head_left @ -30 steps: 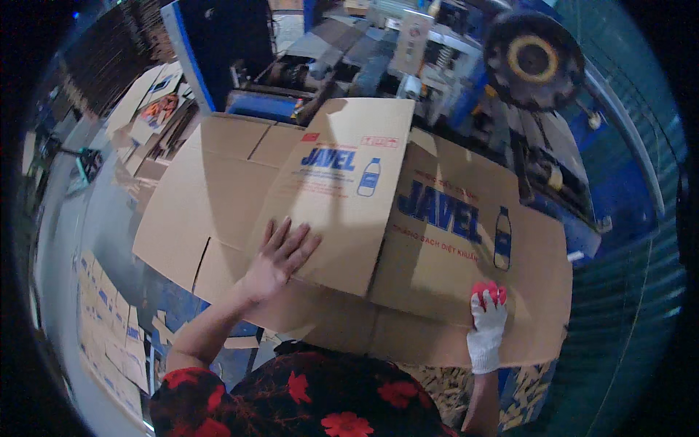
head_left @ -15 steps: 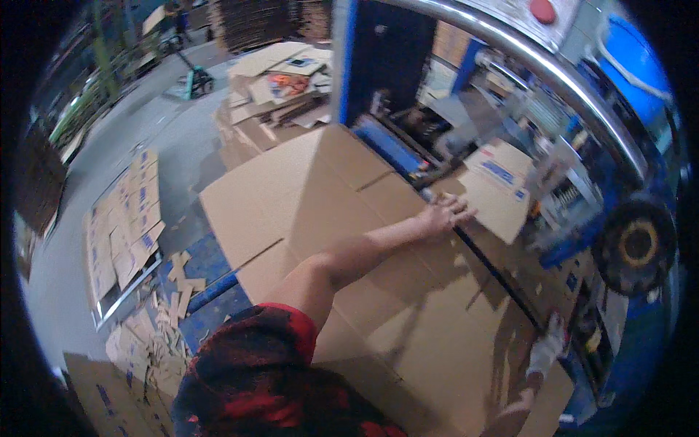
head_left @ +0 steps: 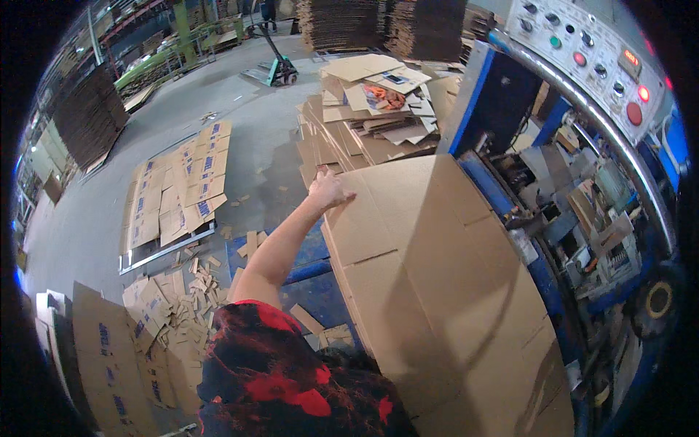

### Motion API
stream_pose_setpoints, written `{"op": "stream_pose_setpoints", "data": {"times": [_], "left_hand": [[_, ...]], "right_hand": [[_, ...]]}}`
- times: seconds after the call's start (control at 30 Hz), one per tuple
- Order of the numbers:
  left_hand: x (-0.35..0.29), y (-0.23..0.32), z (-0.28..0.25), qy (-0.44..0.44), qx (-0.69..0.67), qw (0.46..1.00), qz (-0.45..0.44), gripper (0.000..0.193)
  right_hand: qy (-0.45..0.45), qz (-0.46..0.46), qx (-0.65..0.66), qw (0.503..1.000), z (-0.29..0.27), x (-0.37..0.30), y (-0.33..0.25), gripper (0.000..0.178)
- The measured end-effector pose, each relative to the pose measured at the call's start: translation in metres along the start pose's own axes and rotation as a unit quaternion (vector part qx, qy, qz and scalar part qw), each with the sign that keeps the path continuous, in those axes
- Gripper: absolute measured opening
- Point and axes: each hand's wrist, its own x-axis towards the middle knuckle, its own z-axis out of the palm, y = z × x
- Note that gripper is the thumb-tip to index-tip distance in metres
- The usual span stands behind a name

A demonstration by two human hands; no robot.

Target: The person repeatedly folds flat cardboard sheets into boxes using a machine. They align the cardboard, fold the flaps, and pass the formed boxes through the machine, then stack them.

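Note:
A stack of large brown cardboard sheets (head_left: 429,291) with slots and crease lines lies in front of me, alongside the machine. My left hand (head_left: 331,191) is at the far left corner of the stack. Its thumb lies on the top sheet, and its fingers are closed over the edge. How many sheets it grips is hidden. My left arm stretches forward from a red and black sleeve. My right hand does not show.
On the right stands a blue machine with a chrome rail (head_left: 611,138) and a control panel (head_left: 590,54). Piled cardboard (head_left: 375,102) lies beyond the stack. Scraps (head_left: 193,302), flat printed cardboard (head_left: 178,186) and a green pallet jack (head_left: 280,71) are on the floor at left.
My left hand has moved from the machine-side edge to the far left corner and closed on it. The view has swung left, and my right hand has left the picture.

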Motion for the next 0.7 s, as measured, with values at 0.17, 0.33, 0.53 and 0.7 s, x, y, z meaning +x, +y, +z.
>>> {"op": "stream_pose_setpoints", "data": {"times": [0.17, 0.33, 0.53, 0.7], "left_hand": [[0.009, -0.024, 0.013, 0.027, 0.004, 1.000, 0.003, 0.086], [0.017, -0.041, 0.001, -0.032, -0.099, 0.992, 0.077, 0.067], [-0.070, -0.010, -0.097, 0.023, -0.379, 0.892, 0.245, 0.050], [-0.159, 0.013, -0.080, -0.100, -0.497, 0.815, 0.283, 0.055]], "right_hand": [[0.060, 0.031, 0.063, 0.996, 0.011, -0.026, 0.002, 0.050], [0.112, 0.150, 0.255, 0.949, 0.011, -0.072, 0.029, 0.044], [0.246, 0.323, 0.597, 0.692, 0.002, -0.130, 0.074, 0.040], [0.153, 0.113, 0.397, 0.898, -0.003, -0.133, 0.017, 0.028]]}}
